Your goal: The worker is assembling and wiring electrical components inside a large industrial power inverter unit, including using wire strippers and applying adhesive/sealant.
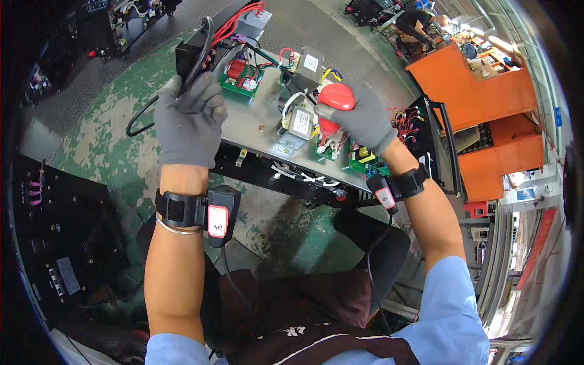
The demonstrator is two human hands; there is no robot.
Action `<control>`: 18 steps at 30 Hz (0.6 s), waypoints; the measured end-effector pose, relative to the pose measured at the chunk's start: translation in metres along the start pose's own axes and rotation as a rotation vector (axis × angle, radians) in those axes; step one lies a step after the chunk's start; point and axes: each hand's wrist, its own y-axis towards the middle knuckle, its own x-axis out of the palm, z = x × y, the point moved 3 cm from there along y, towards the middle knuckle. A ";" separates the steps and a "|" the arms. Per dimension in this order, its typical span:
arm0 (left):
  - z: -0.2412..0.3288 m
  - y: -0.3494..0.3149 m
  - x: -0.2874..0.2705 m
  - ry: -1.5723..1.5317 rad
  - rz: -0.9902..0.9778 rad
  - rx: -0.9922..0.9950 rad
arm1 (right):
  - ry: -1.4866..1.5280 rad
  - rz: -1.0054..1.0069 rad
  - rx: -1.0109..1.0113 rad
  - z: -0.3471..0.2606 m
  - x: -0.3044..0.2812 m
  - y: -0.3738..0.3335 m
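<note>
My left hand (191,121), in a grey glove, is closed with curled fingers around a thick black cable (208,42) at the left end of an open metal chassis (237,131). The cable loops out beside the hand. My right hand (362,115), also gloved, is wrapped around a red rounded tool (336,97) above the chassis; its working end is hidden. Beneath it lie a white-labelled transformer (300,123) and bundled white wires (333,145). Another transformer (310,65) sits farther back. A green circuit board (242,78) with red parts is near my left fingers.
Red wires (234,23) run along the chassis's far left end. A black handle (449,146) stands at its right end. A black panel (67,237) lies at left on the worn green floor (115,103). Orange cabinets (474,91) and another person (417,27) are at far right.
</note>
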 end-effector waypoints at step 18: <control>0.003 -0.006 0.008 0.014 0.022 -0.017 | -0.018 0.124 -0.075 -0.014 -0.006 -0.022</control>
